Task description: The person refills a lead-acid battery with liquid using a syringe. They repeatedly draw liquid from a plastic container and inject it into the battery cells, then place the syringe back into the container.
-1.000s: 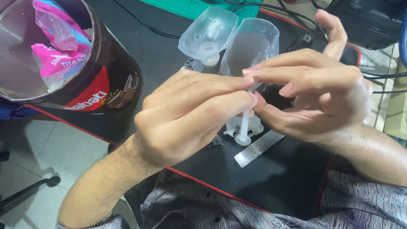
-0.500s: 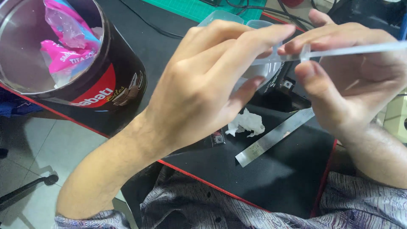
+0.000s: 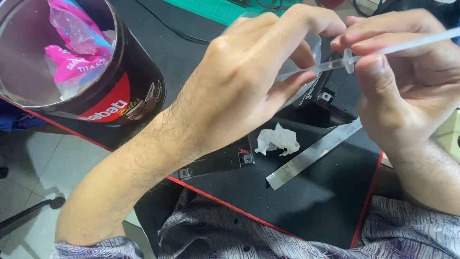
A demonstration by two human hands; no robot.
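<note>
Holding a thin clear plastic rod (image 3: pixel 383 50) up over the black mat (image 3: pixel 306 201), both hands raised close together. Left hand (image 3: pixel 249 91) pinching the rod's near end between thumb and fingers, closed tight on it. Right hand (image 3: pixel 407 81) gripping the same rod at its small round collar, thumb and forefinger pressed together around it, the rest of the rod running off to the right edge. Lying below on the mat: a crumpled white tissue (image 3: pixel 278 140) just beside a steel ruler (image 3: pixel 314 154) (tilted, apart from both hands). Standing at far left, a dark round tin (image 3: pixel 129 96) holding pink wrappers (image 3: pixel 72 62).
</note>
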